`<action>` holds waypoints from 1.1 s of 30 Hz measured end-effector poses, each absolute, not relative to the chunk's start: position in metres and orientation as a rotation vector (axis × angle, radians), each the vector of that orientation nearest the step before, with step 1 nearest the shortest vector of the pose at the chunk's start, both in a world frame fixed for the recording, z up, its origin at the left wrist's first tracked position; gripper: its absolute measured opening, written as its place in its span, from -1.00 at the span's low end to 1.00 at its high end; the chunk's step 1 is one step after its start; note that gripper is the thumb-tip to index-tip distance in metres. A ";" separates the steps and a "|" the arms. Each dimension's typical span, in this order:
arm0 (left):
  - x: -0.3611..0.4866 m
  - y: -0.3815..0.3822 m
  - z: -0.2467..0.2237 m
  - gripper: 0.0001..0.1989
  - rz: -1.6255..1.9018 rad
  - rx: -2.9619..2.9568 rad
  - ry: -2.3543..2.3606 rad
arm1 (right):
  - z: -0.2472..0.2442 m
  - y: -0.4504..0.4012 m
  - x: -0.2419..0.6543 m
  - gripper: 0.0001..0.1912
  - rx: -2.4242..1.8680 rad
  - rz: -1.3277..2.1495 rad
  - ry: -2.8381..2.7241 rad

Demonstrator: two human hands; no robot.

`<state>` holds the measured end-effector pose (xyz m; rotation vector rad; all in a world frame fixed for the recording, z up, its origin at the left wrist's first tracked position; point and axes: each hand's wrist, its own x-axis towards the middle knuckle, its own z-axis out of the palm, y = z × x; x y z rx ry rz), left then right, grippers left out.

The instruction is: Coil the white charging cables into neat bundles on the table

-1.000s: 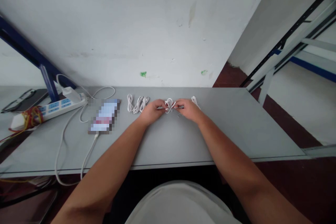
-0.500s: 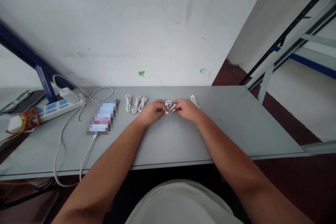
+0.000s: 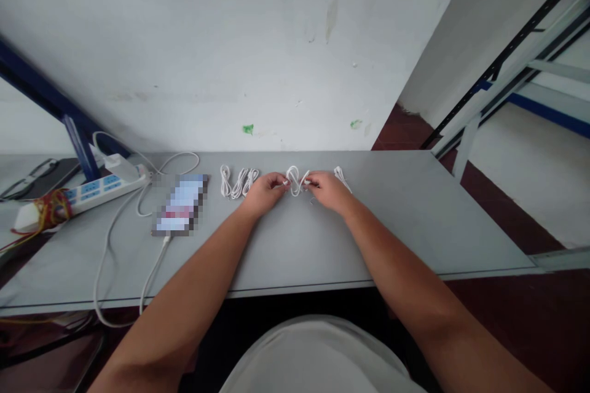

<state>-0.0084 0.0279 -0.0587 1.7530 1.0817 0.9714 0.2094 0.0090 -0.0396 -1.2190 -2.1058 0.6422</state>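
A white charging cable (image 3: 294, 180) runs in loose curves between my two hands, above the grey table. My left hand (image 3: 268, 191) pinches one end of it, with a white connector at the fingertips. My right hand (image 3: 325, 189) is closed on the other side, and a white plug end shows at its fingers. Left of my left hand lie several coiled white cables (image 3: 239, 183) in a row. Another bundled white cable (image 3: 340, 175) rests just behind my right hand, partly covered by it.
A phone (image 3: 181, 204), its screen blurred, lies at the left with a white lead plugged in. Behind it a white power strip (image 3: 99, 191) holds a charger (image 3: 120, 167). The grey table (image 3: 415, 221) meets a wall at the back; metal shelving (image 3: 498, 83) stands at right.
The cable between my hands has gone from a small tight loop to wider, more open curves. My left hand has shifted slightly left and the connector ends have moved apart.
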 end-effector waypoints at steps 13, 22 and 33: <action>-0.006 0.028 -0.055 -0.76 0.949 1.619 1.151 | -0.048 0.014 0.210 -0.79 -1.406 0.661 -1.994; -0.003 0.020 -0.050 -0.83 0.954 2.034 1.316 | -0.037 0.006 0.201 -0.75 -1.415 0.445 -2.120; 0.002 0.018 -0.049 -0.83 0.957 2.162 1.403 | -0.039 0.002 0.191 -0.80 -1.427 0.276 -2.223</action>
